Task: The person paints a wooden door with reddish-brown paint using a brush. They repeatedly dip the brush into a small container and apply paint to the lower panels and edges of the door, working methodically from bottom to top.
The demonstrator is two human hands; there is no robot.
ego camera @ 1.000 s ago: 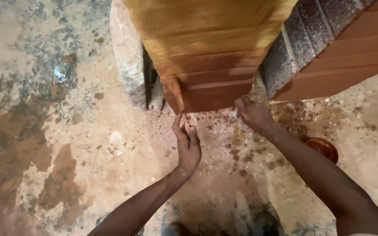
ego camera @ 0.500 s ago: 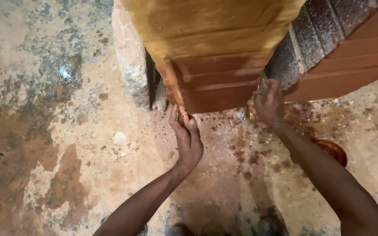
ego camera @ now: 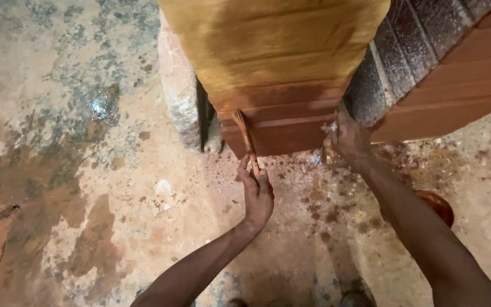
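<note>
Two hands work at the foot of a stepped pillar base [ego camera: 282, 128], its lower bands wet red-brown and its upper part ochre. Half a second ago the left hand [ego camera: 257, 193] lay with its fingers right at the bottom corner of the base; now it sits lower, at about 6 o'clock from that corner, closed around the handle of a paint-coated brush [ego camera: 244, 136] whose head reaches up onto the red bands. The right hand [ego camera: 349, 136] has climbed from the floor line (where it rested a second ago) onto the base's right edge, fingers spread and pressed flat, holding nothing. So the colour is being carried along the lower bands while the other hand steadies against the corner. Edges matter here: the base's left corner meets a dark gap beside a pale stone block [ego camera: 180, 96] at 9 o'clock, and a brick wall [ego camera: 404, 45] closes in at 2 o'clock. Open floor [ego camera: 86, 187], blotched and paint-spattered, lies from 7 to 10 o'clock; a small red bowl [ego camera: 440, 206] sits just behind the right forearm at 4 o'clock.
</note>
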